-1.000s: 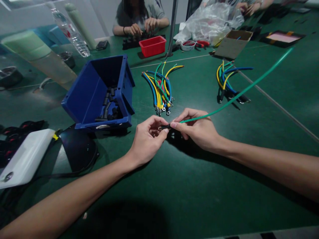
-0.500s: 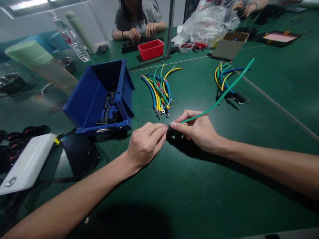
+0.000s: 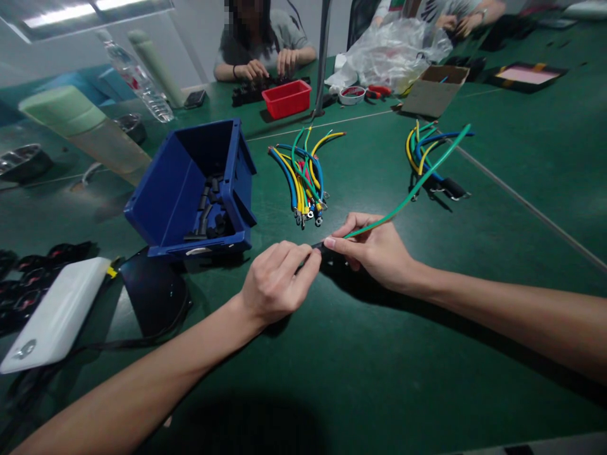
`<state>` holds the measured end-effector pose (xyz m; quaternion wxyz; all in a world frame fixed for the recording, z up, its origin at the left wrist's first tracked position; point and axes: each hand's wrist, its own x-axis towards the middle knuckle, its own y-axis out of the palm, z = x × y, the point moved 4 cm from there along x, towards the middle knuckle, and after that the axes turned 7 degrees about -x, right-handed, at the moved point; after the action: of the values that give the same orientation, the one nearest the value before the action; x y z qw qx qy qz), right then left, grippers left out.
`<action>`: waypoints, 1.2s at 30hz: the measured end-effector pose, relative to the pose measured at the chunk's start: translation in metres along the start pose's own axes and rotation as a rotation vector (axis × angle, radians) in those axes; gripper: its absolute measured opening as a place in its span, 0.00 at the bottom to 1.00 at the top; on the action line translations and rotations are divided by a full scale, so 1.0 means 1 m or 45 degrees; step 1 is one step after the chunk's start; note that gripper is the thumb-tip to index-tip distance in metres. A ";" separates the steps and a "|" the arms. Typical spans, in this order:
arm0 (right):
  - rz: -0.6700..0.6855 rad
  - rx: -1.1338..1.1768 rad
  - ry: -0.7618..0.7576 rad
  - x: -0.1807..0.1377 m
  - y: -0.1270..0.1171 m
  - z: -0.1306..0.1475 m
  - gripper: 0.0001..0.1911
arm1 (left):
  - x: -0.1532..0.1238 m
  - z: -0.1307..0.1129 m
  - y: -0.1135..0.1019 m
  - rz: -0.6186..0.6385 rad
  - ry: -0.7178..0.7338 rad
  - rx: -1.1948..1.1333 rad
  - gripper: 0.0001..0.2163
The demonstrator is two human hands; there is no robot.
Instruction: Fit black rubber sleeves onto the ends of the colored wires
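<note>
Between my fingertips is a short black sleeve (image 3: 318, 245). My left hand (image 3: 281, 278) pinches its left end with thumb and forefinger. My right hand (image 3: 374, 243) is closed on a green wire (image 3: 411, 197) where it meets the sleeve; the wire's free end curves up to the right. How far the wire goes into the sleeve is hidden by my fingers. Just beyond my hands lies a bundle of blue, yellow and green wires (image 3: 296, 183) with ring terminals. A second wire bundle (image 3: 420, 151), with a black sleeve among its ends, lies further right.
Left of my hands a blue bin (image 3: 165, 183) holds several black sleeves. A white power bank (image 3: 57, 316) and a dark rounded object (image 3: 154, 294) lie at the left. Beyond stand a red tray (image 3: 287, 100), a metal pole (image 3: 322, 57) and a cardboard box (image 3: 434, 95). Co-workers sit across the table.
My left thumb and fingers have shifted on the sleeve, so more of it shows. The free end of the green wire has dropped slightly and moved left.
</note>
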<state>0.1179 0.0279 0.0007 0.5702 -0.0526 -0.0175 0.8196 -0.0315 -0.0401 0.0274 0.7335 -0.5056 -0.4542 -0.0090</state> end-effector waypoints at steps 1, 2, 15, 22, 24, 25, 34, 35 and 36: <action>0.004 -0.001 -0.003 0.000 0.000 0.000 0.19 | 0.000 0.000 0.000 0.014 -0.011 0.000 0.06; 0.007 -0.001 -0.004 0.000 0.000 -0.001 0.19 | 0.000 0.000 0.000 0.024 -0.022 0.002 0.06; 0.130 0.152 -0.054 -0.002 0.006 -0.002 0.18 | -0.007 0.011 0.005 -0.079 -0.355 -0.192 0.05; 0.163 0.183 -0.045 -0.002 0.006 -0.006 0.19 | -0.006 0.011 0.009 -0.005 -0.584 -0.386 0.04; 0.171 0.186 -0.051 -0.002 0.005 -0.008 0.18 | -0.006 0.012 0.008 -0.022 -0.650 -0.451 0.04; 0.173 0.185 -0.051 -0.002 0.005 -0.008 0.17 | -0.005 0.012 0.007 -0.037 -0.676 -0.487 0.05; 0.207 0.103 -0.071 -0.002 0.005 -0.007 0.17 | -0.006 0.020 0.008 0.009 -0.994 -0.773 0.04; 0.215 0.089 -0.078 -0.002 0.006 -0.007 0.18 | -0.007 0.020 0.009 0.010 -1.023 -0.807 0.04; 0.223 0.078 -0.084 -0.002 0.006 -0.007 0.18 | -0.008 0.020 0.010 -0.002 -1.041 -0.844 0.04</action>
<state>0.1134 0.0235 -0.0067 0.4969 -0.0094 -0.0064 0.8678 -0.0446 -0.0241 0.0162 0.2970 -0.6724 -0.6765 0.0452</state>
